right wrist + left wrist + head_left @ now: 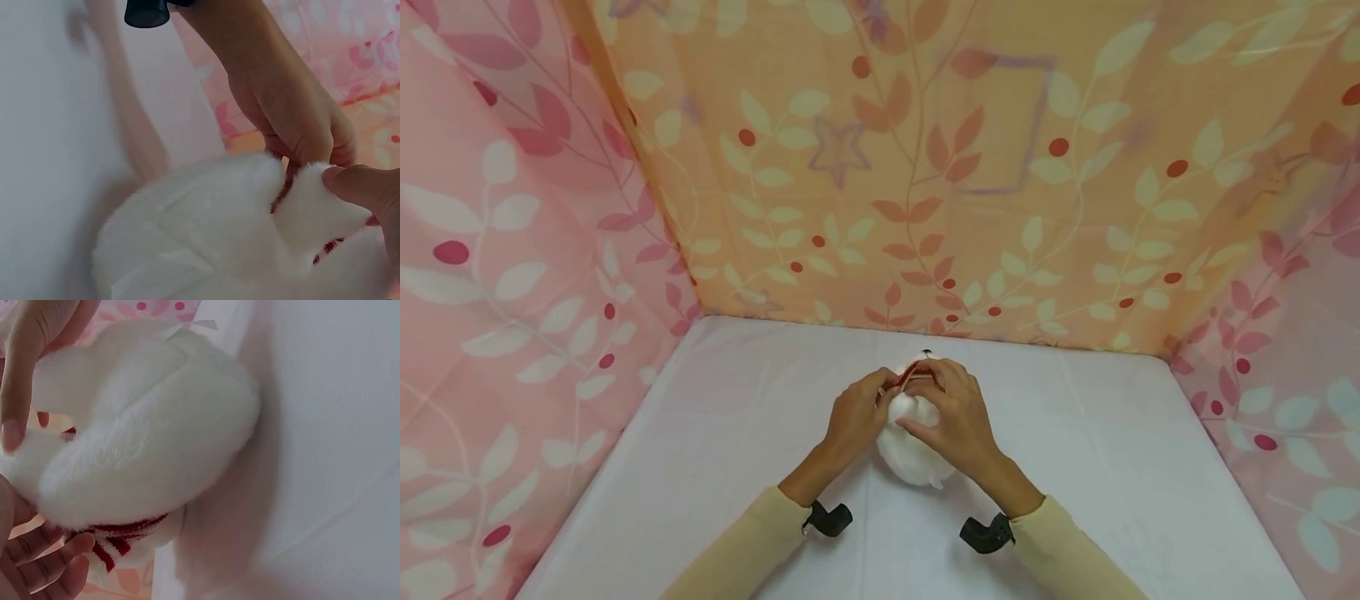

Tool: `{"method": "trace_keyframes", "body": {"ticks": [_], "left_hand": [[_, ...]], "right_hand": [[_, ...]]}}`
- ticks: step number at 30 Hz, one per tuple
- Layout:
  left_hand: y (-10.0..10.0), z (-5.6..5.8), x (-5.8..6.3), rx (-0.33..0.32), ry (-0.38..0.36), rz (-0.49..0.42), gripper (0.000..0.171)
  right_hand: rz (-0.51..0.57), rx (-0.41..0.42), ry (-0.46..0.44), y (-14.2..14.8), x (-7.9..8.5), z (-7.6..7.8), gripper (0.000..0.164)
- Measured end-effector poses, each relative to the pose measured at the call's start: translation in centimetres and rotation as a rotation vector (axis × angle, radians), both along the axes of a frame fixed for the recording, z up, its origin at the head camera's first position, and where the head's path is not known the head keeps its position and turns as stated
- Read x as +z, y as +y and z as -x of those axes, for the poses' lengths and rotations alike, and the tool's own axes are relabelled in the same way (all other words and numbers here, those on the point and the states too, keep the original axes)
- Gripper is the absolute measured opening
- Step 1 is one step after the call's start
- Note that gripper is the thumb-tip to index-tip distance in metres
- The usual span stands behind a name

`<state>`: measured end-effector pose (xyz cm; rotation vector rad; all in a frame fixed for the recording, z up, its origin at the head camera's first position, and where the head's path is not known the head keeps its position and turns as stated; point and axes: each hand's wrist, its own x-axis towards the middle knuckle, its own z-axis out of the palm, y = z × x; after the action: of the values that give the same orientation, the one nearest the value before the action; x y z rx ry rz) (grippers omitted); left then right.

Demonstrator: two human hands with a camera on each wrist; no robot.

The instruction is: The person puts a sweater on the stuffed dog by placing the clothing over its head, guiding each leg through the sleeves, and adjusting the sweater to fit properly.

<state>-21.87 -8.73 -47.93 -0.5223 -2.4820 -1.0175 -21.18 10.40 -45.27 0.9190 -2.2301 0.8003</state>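
A white plush toy [913, 458] with short fluffy fur is on the white table, its rounded body toward me. Around its neck runs a red-and-white striped knitted scarf [128, 531]. The left hand [857, 417] is at the scarf's left side, fingers curled in at its edge. From the other side the right hand [958, 417] curls round the toy's neck, its fingers by the scarf and its thumb [350, 181] against the white fur. Both hands partly hide the toy's head and the scarf.
The white tabletop [760, 400] stretches around the toy. Leaf-patterned cloth walls, orange at the back [925, 208] and pink at the left [512, 333] and right [1285, 375], enclose it. Black camera mounts [831, 520] sit at both wrists.
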Motion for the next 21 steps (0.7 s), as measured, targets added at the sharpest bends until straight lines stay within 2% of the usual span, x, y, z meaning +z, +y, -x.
{"method": "trace_keyframes", "body": {"ticks": [3,7,10,14,17,21], "left_hand": [[0.0,-0.2,0.2,0.003,0.015,-0.001,0.008],[0.0,-0.8,0.4,0.007,0.041,0.004,0.012],[-0.1,-1.2,0.4,0.008,0.096,0.004,0.017],[-0.2,-1.5,0.5,-0.015,0.187,0.010,0.022],[-0.2,-1.6,0.6,-0.031,0.226,0.034,0.018],[0.0,-1.8,0.8,-0.041,0.233,0.053,0.014]], "right_hand": [[0.016,-0.034,0.007,-0.3,-0.1,0.1,0.038],[0.050,-0.085,-0.052,-0.5,0.0,0.4,0.031],[0.060,-0.086,-0.104,-0.5,0.0,0.7,0.028],[0.079,-0.075,-0.131,-0.7,0.0,0.9,0.028],[0.102,-0.087,-0.155,-0.8,0.1,0.9,0.027],[0.107,-0.123,-0.188,-1.2,0.2,0.8,0.025]]}}
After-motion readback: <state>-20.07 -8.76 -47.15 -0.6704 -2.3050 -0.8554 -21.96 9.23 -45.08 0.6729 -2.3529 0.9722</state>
